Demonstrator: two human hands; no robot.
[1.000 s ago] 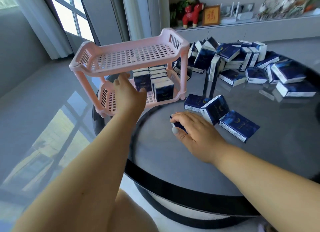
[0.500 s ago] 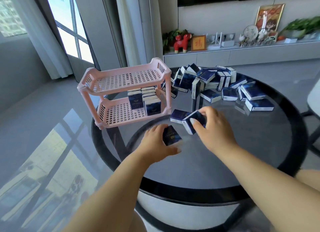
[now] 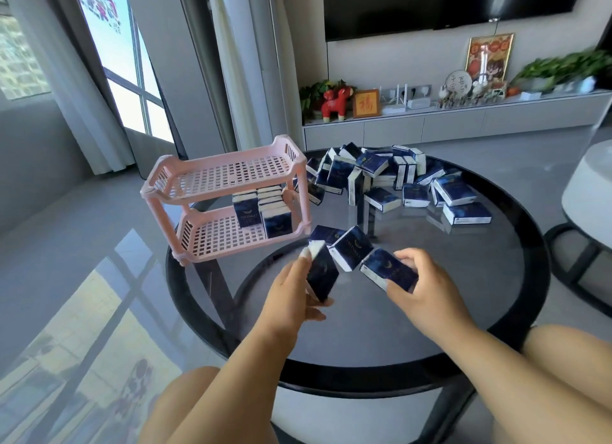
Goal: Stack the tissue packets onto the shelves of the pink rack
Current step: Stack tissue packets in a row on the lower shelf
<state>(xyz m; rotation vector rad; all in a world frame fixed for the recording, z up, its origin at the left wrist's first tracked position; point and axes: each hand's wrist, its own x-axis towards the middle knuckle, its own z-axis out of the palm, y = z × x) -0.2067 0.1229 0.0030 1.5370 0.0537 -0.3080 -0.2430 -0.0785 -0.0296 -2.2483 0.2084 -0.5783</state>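
Observation:
The pink two-shelf rack (image 3: 185, 192) stands at the left edge of the round glass table (image 3: 463, 304). Its lower shelf holds several dark blue tissue packets (image 3: 261, 208) on the right side; the top shelf is bare. My left hand (image 3: 291, 298) grips one blue packet (image 3: 321, 275) upright above the table. My right hand (image 3: 427, 291) holds another packet (image 3: 387, 271) by its ends. Two loose packets (image 3: 347, 246) lie just beyond my hands. A pile of several packets (image 3: 397, 182) covers the table's far side.
A white round seat (image 3: 589, 192) stands to the right of the table. A TV cabinet with ornaments (image 3: 447, 119) runs along the far wall. My knees (image 3: 569, 354) are under the table's near edge. Glossy grey floor lies to the left.
The camera has tilted up. My left hand left the rack and took a packet; it now lifts it. My right hand has picked up a second packet from the table.

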